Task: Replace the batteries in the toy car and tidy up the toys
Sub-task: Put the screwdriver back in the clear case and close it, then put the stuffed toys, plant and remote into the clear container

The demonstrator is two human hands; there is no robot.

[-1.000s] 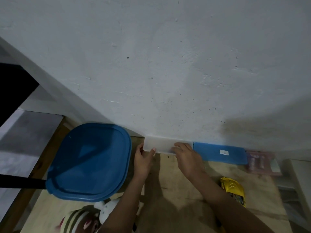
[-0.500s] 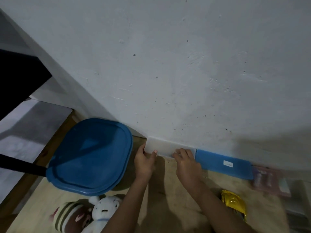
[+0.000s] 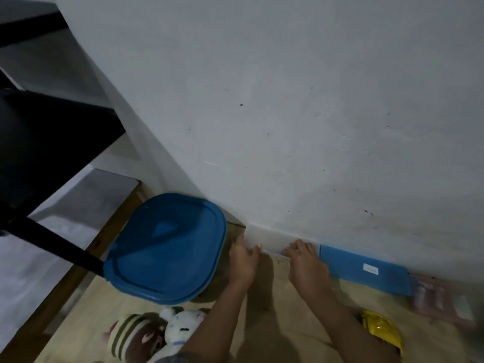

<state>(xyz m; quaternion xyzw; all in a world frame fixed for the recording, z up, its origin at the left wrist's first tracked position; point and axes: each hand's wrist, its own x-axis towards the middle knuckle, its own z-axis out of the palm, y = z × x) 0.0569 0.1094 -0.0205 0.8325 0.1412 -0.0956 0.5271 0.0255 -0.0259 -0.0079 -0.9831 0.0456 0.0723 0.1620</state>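
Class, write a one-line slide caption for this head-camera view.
Both hands hold a white box against the wall, beside a blue lid.

1. No text can be read anywhere in view.
2. A small white label [image 3: 370,269] sits on the blue box [image 3: 351,268], just right of the right hand's fingers [image 3: 298,248]; its print is too blurred to make out.

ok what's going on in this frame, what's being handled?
A person has both hands on a white box standing against the wall: left hand at its left end, right hand at its right end. A blue flat piece leans on the wall just right of it. A large blue-lidded container sits to the left, plush toys in front, and a yellow packet at right. No toy car is visible.
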